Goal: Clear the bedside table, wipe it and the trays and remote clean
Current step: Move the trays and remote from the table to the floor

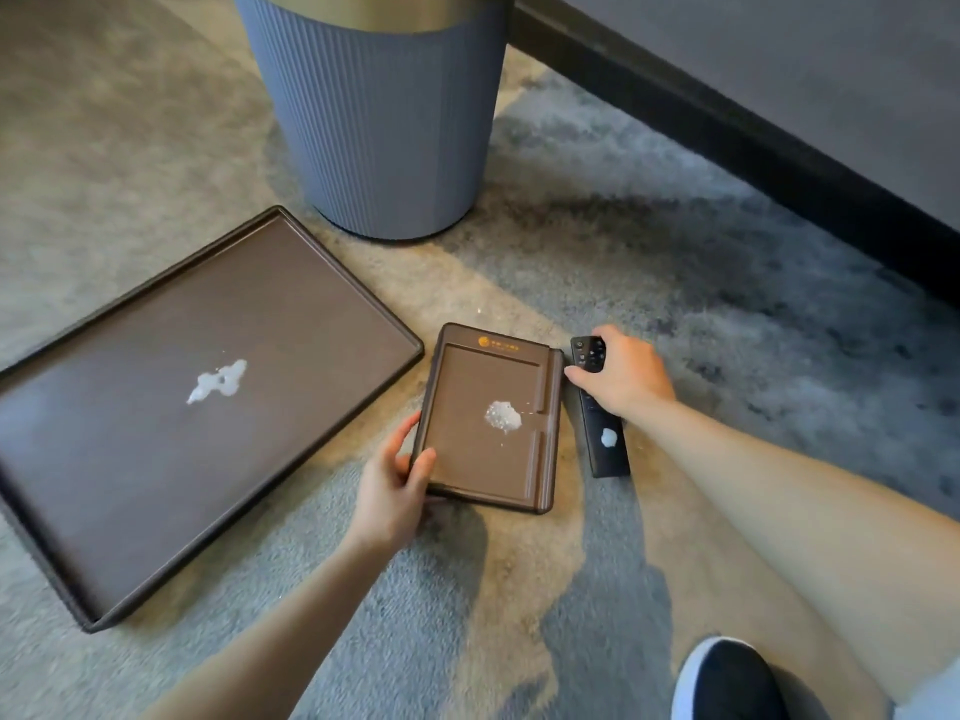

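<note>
A large brown tray (130, 459) lies on the carpet at the left with a white foamy blob in its middle. A small brown tray (467, 387) with a gold logo lies to its right, also with a white blob. My left hand (395, 480) grips the small tray's near left edge. A black remote (602, 439) lies just right of the small tray, a white blob near its lower end. My right hand (618, 376) is closed over the remote's upper half, fingers on both sides.
A grey ribbed waste bin (384, 122) with a gold rim stands just behind the trays. A dark furniture base (753, 163) runs along the right. My shoe (727, 678) shows at the bottom right. Grey and beige carpet (519, 589) covers the floor.
</note>
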